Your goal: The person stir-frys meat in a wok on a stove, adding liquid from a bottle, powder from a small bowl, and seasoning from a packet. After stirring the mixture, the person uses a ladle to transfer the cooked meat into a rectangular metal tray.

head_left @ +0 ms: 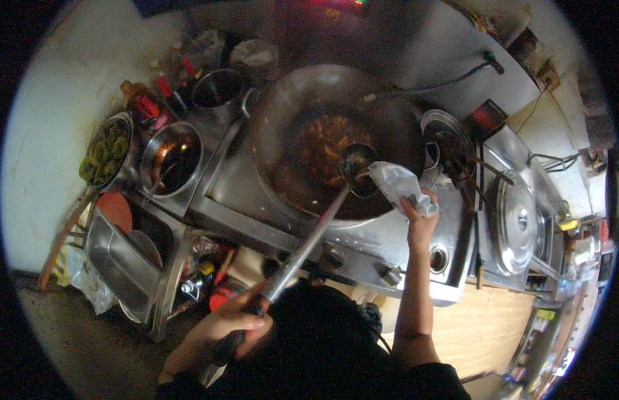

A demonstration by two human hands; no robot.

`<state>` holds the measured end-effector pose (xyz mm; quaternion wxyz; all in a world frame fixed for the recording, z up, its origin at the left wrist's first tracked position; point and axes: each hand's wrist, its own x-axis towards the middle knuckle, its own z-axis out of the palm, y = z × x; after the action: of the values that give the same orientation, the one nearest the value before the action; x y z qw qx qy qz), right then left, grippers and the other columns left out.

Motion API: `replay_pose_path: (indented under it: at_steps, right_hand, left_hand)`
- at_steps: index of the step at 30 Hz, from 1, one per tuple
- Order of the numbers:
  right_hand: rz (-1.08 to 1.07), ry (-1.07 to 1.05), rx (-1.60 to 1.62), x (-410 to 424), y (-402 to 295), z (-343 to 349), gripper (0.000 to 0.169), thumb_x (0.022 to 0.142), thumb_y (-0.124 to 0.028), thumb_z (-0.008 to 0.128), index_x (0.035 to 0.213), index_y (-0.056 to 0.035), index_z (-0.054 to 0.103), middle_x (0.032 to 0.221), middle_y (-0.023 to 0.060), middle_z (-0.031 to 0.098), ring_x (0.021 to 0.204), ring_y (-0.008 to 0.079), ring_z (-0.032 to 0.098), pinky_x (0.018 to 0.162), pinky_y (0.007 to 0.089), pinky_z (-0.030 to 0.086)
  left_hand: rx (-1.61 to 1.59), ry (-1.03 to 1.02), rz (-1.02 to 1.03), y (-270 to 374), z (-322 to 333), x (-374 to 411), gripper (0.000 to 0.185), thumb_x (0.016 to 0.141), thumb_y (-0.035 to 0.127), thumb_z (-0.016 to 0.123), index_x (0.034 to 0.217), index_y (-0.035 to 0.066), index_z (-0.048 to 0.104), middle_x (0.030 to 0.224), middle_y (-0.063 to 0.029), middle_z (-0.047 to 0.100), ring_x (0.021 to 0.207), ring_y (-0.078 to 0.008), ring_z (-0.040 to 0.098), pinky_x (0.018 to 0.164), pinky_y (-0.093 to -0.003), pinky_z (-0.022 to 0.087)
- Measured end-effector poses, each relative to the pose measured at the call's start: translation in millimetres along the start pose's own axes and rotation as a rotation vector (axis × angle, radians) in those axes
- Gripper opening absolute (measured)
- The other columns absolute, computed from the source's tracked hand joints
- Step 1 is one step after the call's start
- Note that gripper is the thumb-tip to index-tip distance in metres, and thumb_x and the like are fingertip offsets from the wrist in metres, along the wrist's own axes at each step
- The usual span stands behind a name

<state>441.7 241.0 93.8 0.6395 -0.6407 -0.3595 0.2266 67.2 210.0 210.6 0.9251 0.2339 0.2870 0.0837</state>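
Observation:
My left hand (239,322) grips the dark handle of a long metal ladle (358,170). The ladle's bowl is over the large wok (284,175), in which browned pieces of food (329,137) lie near the middle. My right hand (418,210) holds a whitish plastic bag (395,182), tilted with its narrow end at the right rim of the ladle's bowl. A little pale matter shows between the bag's end and the bowl. What the bag holds cannot be made out.
Left of the wok stand a steel bowl of dark liquid (194,172), a strainer of green vegetables (107,150) and a metal pot (218,90). To its right are a pan with dark utensils (447,130) and a round metal lid (517,222). A hose-like spout (434,87) reaches over the wok's rim.

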Motion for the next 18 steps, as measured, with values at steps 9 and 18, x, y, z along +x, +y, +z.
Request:
replay_pose_path:
  at_steps: [9,18]
  right_hand:
    - [-0.046,-0.011,-0.064,-4,6,-2,0.03,0.066,-0.002,0.068,0.091,-0.0029,0.051,0.078,0.0011,0.053,0.068,0.0081,0.049,0.062,0.0199,0.041]
    - [0.029,-0.039,-0.032,-10,-4,-2,0.027,0.065,-0.003,0.069,0.088,-0.0025,0.054,0.082,0.0025,0.058,0.074,0.0106,0.052,0.068,0.023,0.042]
  left_hand:
    - [-0.008,0.005,0.016,-2,1,-2,0.072,0.074,0.011,0.052,0.132,0.012,0.01,0.054,-0.0046,0.039,0.039,-0.0139,0.039,0.03,-0.0251,0.034]
    - [0.006,0.045,-0.007,-3,3,-6,0.07,0.074,0.011,0.05,0.132,0.012,0.011,0.054,-0.0043,0.038,0.038,-0.0135,0.039,0.031,-0.0247,0.033]
